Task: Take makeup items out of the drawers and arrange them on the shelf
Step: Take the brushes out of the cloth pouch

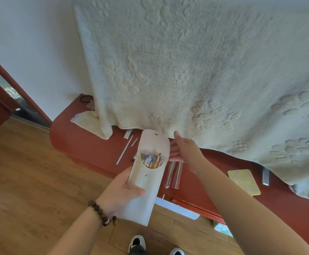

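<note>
- Wood-plank floor (pixel 26 181) fills the lower left of the frame, and two shoes (pixel 137 242) show at the bottom edge.
- Just above them, at lower centre, the left hand (pixel 120 192) grips a pale pouch (pixel 146 183). The thumb lies across its front and the fingers wrap behind.
- Its flap stands open, and gold-handled brushes (pixel 152 161) show in its mouth at centre frame.
- Right of the pouch top, the right hand (pixel 179 148) reaches forward with fingers straight and apart. It holds nothing, and its palm faces the pouch.
- Under both hands runs a red shelf (pixel 87 144), from centre left to lower right.
- Some items already lie on it: two clear tubes (pixel 174 173) just right of the pouch, thin sticks (pixel 125 150) to its left, and a yellow card (pixel 243 181) at right.
- Past the shelf, a cream blanket (pixel 186 61) hangs over the upper frame and covers the shelf's back edge.
- Judging by this, the task is partway done. A few pieces are set out, and the brushes are not yet placed on the shelf.
- No drawer can be clearly made out, so what remains inside cannot be told.
</note>
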`<state>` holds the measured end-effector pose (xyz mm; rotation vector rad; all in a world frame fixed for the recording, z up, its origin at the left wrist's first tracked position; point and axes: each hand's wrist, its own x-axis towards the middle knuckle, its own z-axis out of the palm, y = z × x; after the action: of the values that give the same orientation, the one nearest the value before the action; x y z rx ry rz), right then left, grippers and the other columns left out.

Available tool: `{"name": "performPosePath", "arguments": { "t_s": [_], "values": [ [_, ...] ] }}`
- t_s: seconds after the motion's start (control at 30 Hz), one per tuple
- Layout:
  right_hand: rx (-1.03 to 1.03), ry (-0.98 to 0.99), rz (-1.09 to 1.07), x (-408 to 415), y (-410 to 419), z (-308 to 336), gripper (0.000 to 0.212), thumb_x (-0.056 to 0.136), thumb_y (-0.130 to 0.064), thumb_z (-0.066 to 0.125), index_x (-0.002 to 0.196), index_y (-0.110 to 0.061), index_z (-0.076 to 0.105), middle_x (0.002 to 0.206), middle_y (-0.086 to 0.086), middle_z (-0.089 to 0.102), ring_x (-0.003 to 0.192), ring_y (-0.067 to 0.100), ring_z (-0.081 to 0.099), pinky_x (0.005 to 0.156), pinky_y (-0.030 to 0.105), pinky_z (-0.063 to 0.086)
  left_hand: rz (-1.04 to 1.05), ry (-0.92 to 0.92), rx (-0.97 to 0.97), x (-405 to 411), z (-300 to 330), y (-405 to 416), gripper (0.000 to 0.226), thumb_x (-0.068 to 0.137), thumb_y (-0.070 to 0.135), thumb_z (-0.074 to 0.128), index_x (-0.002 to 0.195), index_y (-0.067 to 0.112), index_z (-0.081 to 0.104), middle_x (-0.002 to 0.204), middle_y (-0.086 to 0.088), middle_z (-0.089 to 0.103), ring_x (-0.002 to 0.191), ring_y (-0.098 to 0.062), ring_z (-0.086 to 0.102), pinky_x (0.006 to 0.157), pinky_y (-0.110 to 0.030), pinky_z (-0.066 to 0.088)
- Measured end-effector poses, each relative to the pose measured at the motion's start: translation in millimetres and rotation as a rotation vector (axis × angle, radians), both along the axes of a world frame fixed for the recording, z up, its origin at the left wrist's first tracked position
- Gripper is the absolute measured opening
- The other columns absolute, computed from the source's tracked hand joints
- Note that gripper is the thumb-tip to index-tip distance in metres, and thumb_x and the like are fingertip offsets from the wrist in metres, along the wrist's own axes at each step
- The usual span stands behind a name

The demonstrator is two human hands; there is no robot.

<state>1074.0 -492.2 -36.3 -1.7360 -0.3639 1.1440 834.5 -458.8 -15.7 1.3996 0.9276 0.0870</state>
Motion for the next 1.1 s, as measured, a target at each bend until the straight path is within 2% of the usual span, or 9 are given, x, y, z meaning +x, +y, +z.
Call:
{"name": "performPosePath", "arguments": {
  "t_s": [0.03, 0.1, 0.17, 0.3, 0.4, 0.6, 0.83, 0.93, 1.1],
  "values": [
    [0.063, 0.174, -0.002, -4, -2, 11, 0.056, 0.092, -0.054, 0.048, 0.098, -0.001, 0.066, 0.083, 0.014, 0.073, 0.073, 0.026, 0.071, 0.06, 0.033, 0.058, -0.016, -0.009, 0.001, 5, 3, -2, 0.045, 0.081, -0.002, 0.068, 0.115, 0.026, 0.057, 0.1, 0.009, 0.072, 0.089, -0.012, 0.07, 0.066, -0.026, 0.057],
    [0.169, 0.316, -0.008, -2, -6, 26, 0.05, 0.091, -0.051, 0.051, 0.103, -0.005, 0.067, 0.094, 0.011, 0.072, 0.085, 0.025, 0.07, 0.068, 0.032, 0.055, -0.047, -0.022, 0.009, 14, 8, -6, 0.046, 0.08, -0.002, 0.069, 0.116, 0.025, 0.057, 0.102, 0.006, 0.072, 0.09, -0.014, 0.07, 0.07, -0.029, 0.058],
    [0.309, 0.258, -0.019, 5, -13, 38, 0.04, 0.09, -0.042, 0.059, 0.106, -0.006, 0.068, 0.101, 0.014, 0.069, 0.092, 0.029, 0.065, 0.078, 0.037, 0.051, -0.063, -0.047, 0.007, 20, 10, -10, 0.047, 0.079, -0.003, 0.069, 0.116, 0.024, 0.057, 0.105, 0.002, 0.072, 0.093, -0.018, 0.07, 0.077, -0.038, 0.059],
    [0.443, 0.042, -0.011, 10, -32, 71, 0.016, 0.086, -0.028, 0.068, 0.083, -0.012, 0.071, 0.082, 0.011, 0.058, 0.075, 0.023, 0.054, 0.072, 0.038, 0.045, -0.042, -0.064, 0.004, 29, 14, -15, 0.044, 0.08, -0.001, 0.07, 0.114, 0.024, 0.059, 0.103, 0.003, 0.073, 0.091, -0.018, 0.071, 0.079, -0.042, 0.058],
    [0.48, -0.098, 0.037, 2, -46, 87, 0.015, 0.088, -0.021, 0.065, 0.083, -0.008, 0.071, 0.075, 0.01, 0.062, 0.071, 0.022, 0.058, 0.072, 0.039, 0.048, -0.033, -0.089, 0.002, 36, 21, -17, 0.042, 0.08, 0.004, 0.071, 0.114, 0.025, 0.059, 0.104, 0.0, 0.072, 0.092, -0.02, 0.071, 0.082, -0.049, 0.057],
    [0.562, -0.295, 0.142, -25, -62, 87, 0.011, 0.09, -0.011, 0.062, 0.088, -0.004, 0.07, 0.081, 0.006, 0.071, 0.074, 0.011, 0.063, 0.07, 0.019, 0.049, 0.013, -0.263, -0.156, 47, 47, -19, 0.041, 0.078, 0.007, 0.068, 0.117, 0.015, 0.06, 0.113, -0.015, 0.068, 0.102, -0.035, 0.066, 0.088, -0.058, 0.052],
    [0.565, -0.331, 0.162, -27, -66, 86, 0.011, 0.09, -0.01, 0.063, 0.089, -0.011, 0.074, 0.095, -0.002, 0.074, 0.093, 0.012, 0.067, 0.083, 0.024, 0.051, 0.049, -0.326, -0.25, 51, 72, -20, 0.042, 0.076, 0.01, 0.067, 0.116, 0.002, 0.06, 0.115, -0.028, 0.064, 0.106, -0.046, 0.061, 0.093, -0.061, 0.047],
    [0.58, -0.343, 0.182, -27, -66, 84, 0.013, 0.089, -0.009, 0.063, 0.095, -0.008, 0.074, 0.107, -0.001, 0.072, 0.106, 0.012, 0.065, 0.09, 0.024, 0.049, 0.073, -0.325, -0.274, 52, 79, -18, 0.044, 0.074, 0.01, 0.067, 0.116, -0.001, 0.06, 0.114, -0.029, 0.064, 0.107, -0.047, 0.06, 0.093, -0.059, 0.048],
    [0.61, -0.35, 0.196, -24, -63, 84, 0.013, 0.09, -0.008, 0.062, 0.096, -0.007, 0.074, 0.109, 0.0, 0.072, 0.108, 0.013, 0.065, 0.091, 0.026, 0.049, 0.067, -0.319, -0.311, 49, 90, -14, 0.041, 0.073, 0.01, 0.068, 0.112, 0.0, 0.062, 0.11, -0.027, 0.066, 0.096, -0.04, 0.065, 0.088, -0.053, 0.051]
  ]
}}
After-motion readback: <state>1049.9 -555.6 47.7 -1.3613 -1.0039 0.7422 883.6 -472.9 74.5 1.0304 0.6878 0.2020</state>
